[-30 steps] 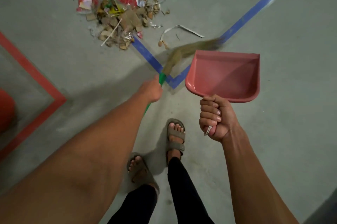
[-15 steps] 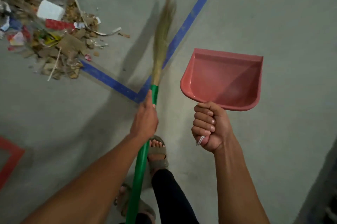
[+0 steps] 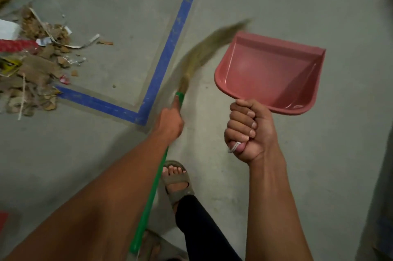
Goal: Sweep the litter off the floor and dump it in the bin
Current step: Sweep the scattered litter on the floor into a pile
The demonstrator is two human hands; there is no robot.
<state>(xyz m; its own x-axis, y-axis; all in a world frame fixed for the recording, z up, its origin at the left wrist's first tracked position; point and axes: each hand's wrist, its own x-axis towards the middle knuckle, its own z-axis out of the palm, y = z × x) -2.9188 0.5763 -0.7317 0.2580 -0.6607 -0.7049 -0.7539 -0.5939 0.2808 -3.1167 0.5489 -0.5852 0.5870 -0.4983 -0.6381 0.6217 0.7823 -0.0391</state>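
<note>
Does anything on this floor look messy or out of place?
Yes. A heap of litter, torn cardboard, paper strips and wrappers, sprawls over the floor at the left edge, spilling across the blue tape line. The pink dustpan in the right hand holds nothing yet.

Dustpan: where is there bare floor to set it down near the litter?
Bare concrete lies between the litter pile and the upright blue tape line, and right of that line beyond the dustpan. The left edge is crowded with scraps; the broom sweeps across the middle.
</note>
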